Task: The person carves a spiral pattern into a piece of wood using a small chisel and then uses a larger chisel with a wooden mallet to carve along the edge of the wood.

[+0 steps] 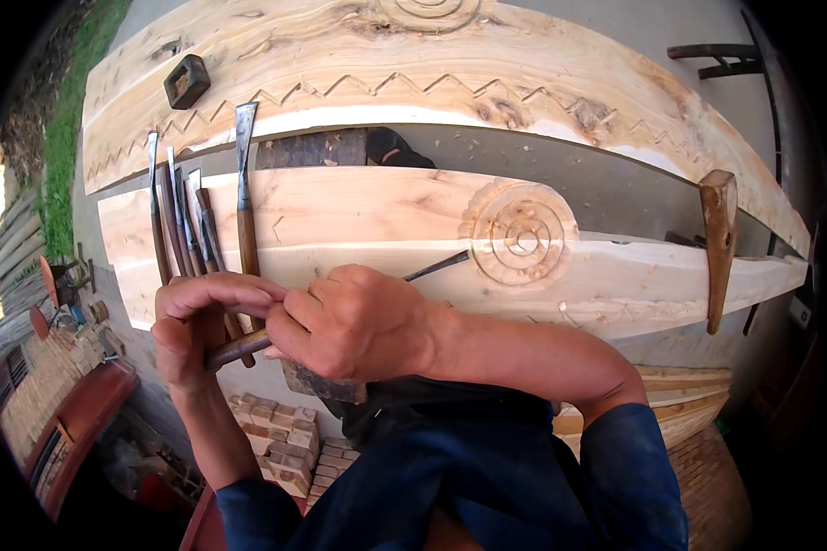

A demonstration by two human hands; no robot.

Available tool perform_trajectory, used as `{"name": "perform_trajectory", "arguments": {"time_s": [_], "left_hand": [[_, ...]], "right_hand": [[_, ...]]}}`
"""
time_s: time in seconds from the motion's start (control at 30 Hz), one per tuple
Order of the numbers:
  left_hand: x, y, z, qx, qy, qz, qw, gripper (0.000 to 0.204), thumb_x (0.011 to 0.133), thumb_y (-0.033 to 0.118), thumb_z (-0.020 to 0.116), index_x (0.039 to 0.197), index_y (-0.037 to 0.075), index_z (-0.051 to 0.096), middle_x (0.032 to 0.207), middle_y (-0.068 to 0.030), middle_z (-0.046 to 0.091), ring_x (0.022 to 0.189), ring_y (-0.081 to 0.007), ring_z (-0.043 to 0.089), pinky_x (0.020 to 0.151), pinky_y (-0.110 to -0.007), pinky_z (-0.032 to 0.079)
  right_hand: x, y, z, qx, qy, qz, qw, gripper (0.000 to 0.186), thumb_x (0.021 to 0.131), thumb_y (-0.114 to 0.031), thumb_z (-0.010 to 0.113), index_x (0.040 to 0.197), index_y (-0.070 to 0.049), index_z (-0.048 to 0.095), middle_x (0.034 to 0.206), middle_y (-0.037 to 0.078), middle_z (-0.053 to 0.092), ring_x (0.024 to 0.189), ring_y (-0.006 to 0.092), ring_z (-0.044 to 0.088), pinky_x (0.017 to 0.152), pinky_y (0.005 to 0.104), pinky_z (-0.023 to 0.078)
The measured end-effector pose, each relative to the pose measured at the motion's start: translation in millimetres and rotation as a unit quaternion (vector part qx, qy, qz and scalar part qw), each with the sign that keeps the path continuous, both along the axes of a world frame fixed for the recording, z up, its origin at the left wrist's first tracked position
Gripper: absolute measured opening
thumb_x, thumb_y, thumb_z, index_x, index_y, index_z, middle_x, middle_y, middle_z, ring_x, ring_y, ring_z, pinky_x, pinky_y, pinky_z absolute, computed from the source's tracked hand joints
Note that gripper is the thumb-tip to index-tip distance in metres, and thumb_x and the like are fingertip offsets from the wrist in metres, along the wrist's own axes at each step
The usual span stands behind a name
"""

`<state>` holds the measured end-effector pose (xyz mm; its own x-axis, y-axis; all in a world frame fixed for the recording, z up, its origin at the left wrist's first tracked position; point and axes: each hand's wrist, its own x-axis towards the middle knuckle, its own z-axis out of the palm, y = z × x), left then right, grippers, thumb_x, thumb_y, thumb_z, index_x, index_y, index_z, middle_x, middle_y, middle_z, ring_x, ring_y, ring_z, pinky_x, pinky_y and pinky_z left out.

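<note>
My right hand (354, 321) is closed in a fist around a slim carving chisel (439, 266). Its narrow dark blade points right, with the tip at the edge of a carved rosette (526, 241) of concentric rings. The brown wooden handle sticks out on the other side of the fist. At that handle's butt end my left hand (193, 317) curls, its fingertips meeting my right knuckles; its grip is partly hidden. The rosette belongs to the nearer pale wooden plank (358, 197). Several chisels lie side by side across its left end, including a wide-bladed chisel (245, 174).
Beyond lies a second long plank (358, 55) with a carved zigzag line and another rosette. A dark square hollow block (186, 82) rests on it. A tapered wooden piece (719, 243) bridges the planks at right. Below my hands is a dark wooden block (326, 381); stacked bricks (280, 441) stand lower left.
</note>
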<state>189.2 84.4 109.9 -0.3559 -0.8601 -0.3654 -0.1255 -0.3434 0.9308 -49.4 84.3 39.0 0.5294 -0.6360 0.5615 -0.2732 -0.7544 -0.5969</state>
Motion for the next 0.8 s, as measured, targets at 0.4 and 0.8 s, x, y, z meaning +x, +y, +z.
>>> {"name": "perform_trajectory", "arguments": {"time_s": [0.4, 0.8], "left_hand": [[1.0, 13.4, 3.9, -0.002, -0.027, 0.024, 0.999, 0.117, 0.093, 0.095, 0.044, 0.105, -0.016, 0.075, 0.112, -0.0354, 0.075, 0.098, -0.0339, 0.079, 0.092, -0.041, 0.065], [0.8, 10.1, 2.7, -0.011, -0.025, 0.019, 0.999, 0.115, 0.094, 0.095, 0.044, 0.102, -0.016, 0.076, 0.111, -0.035, 0.076, 0.098, -0.0351, 0.079, 0.092, -0.041, 0.064]], "right_hand": [[7.3, 5.6, -2.2, 0.036, -0.023, 0.034, 0.999, 0.033, 0.087, -0.03, 0.083, 0.083, -0.006, 0.06, 0.072, 0.007, 0.057, 0.056, 0.0221, 0.062, 0.051, 0.0363, 0.051], [7.1, 3.8, -0.9, 0.056, -0.034, 0.036, 0.997, 0.033, 0.086, -0.03, 0.083, 0.083, -0.006, 0.06, 0.072, 0.007, 0.057, 0.056, 0.022, 0.062, 0.049, 0.0363, 0.051]]}}
